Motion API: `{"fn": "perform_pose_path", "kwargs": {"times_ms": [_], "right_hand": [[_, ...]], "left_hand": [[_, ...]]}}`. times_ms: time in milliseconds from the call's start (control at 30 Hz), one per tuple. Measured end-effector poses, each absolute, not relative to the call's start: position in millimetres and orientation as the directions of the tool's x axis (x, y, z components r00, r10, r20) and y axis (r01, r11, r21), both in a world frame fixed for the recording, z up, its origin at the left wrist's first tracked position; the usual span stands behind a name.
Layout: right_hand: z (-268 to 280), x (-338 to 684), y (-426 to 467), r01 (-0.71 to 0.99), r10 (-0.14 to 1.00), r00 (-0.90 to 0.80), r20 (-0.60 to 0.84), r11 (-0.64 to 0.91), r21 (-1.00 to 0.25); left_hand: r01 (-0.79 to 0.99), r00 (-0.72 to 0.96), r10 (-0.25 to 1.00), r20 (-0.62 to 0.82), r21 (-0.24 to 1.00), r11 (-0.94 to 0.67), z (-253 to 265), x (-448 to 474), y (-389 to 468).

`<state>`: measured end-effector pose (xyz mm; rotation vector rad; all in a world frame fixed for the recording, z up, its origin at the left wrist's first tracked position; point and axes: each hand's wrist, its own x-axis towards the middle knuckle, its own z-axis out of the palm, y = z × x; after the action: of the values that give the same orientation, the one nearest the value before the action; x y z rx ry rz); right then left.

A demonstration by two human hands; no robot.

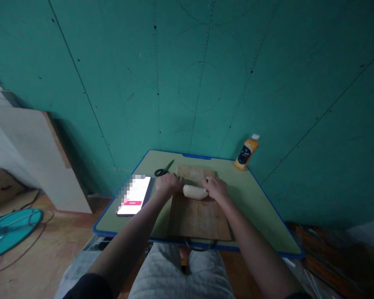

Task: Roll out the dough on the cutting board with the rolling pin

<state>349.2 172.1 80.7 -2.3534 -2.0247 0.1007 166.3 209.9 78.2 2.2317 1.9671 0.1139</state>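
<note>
Dough (195, 192), by the look of it: a pale, thick roll lying crosswise on the board (199, 220), upper half, between both hands. Left hand (169, 182): fingers curled, knuckles up, just beside the roll's left end. Right hand (216, 187): fingers curled too, at the right end, seemingly touching. I can't tell from my feed whether either set is gripping anything; the backs of the hands block the undersides.

Board sits mid-tabletop (258, 207), its dark handle (201, 246) out past the near edge. I have scissors (164, 169) just beyond the left hand, blades pointing away. Phone (135, 195) lies to the left, screen lit, partly pixelated. Orange bottle (246, 153), white cap, stands at the far right corner by the green wall (112, 83).
</note>
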Motion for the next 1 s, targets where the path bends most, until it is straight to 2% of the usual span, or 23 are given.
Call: {"fn": "perform_pose_path", "kwargs": {"times_ms": [300,467,667,833,1000], "right_hand": [[74,344,141,0.984,0.989,0.147,0.023,-0.144,-0.108],[74,337,120,0.988,0.982,0.137,0.127,-0.128,-0.081],[62,334,90,0.995,0.940,0.013,0.341,0.021,-0.097],[46,335,65,0.986,0.870,-0.050,0.490,0.121,-0.113],[36,333,49,0.962,0.825,-0.083,0.559,0.214,-0.172]], "left_hand": [[0.973,0.200,0.978,0.066,0.103,-0.206,83,160,174],[0.964,0.236,0.963,0.129,0.091,-0.248,69,152,157],[0.936,0.306,0.903,0.302,0.078,-0.344,63,142,131],[0.919,0.342,0.885,0.315,0.085,-0.385,59,134,101],[0.901,0.346,0.856,0.384,0.120,-0.418,42,124,77]]}}
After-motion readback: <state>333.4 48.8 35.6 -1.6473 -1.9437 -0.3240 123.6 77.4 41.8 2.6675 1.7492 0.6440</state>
